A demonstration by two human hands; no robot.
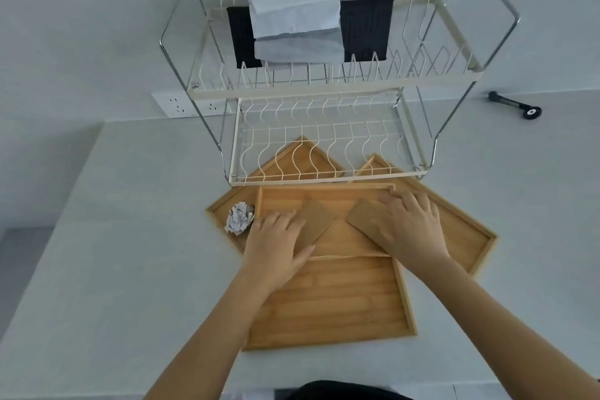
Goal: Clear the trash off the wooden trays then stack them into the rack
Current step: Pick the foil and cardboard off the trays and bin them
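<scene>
White wall socket (191,104) behind rack's left leg; black tool (516,105) lying on counter (130,204), right.

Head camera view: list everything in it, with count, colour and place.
wooden trays: four, light wood, overlapping on the counter before the rack
cardboard pieces: two, brown, on the top tray under the hands
crumpled paper: one, white, on the left tray
rack: one, white and chrome wire, two tiers
cloths: black with white on top, upper tier
wall socket: one, white
black tool: one, counter, far right
left hand: on left cardboard
right hand: on right cardboard
</scene>
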